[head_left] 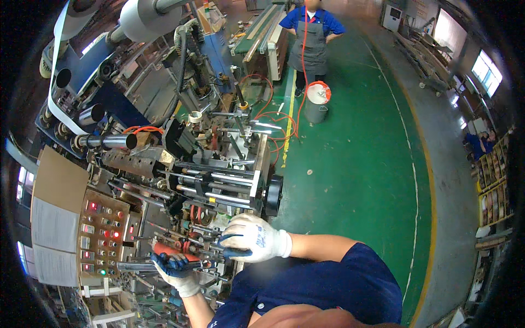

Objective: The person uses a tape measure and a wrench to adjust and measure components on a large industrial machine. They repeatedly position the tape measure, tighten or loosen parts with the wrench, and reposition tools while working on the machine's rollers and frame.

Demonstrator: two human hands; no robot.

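Note:
My left hand point(178, 273), in a white glove with blue-coated fingers, is wrapped around a metal bar point(134, 267) low on the machine, beside an orange-red cylinder point(174, 250). To its right and a little farther away, my right hand point(252, 238), gloved the same way, curls its fingers over the machine's near right edge. Whatever lies under those fingers is hidden. Just beyond that hand is a black handwheel point(273, 195) at the end of a frame of polished metal rods point(224, 177).
A control panel point(104, 235) with lit buttons stands left, next to papers on cardboard point(54, 229). White strip point(54, 82) runs down past rollers. A person in a grey apron point(311, 49) stands far ahead behind a bucket point(317, 104); a red hose point(295, 128) crosses the green floor.

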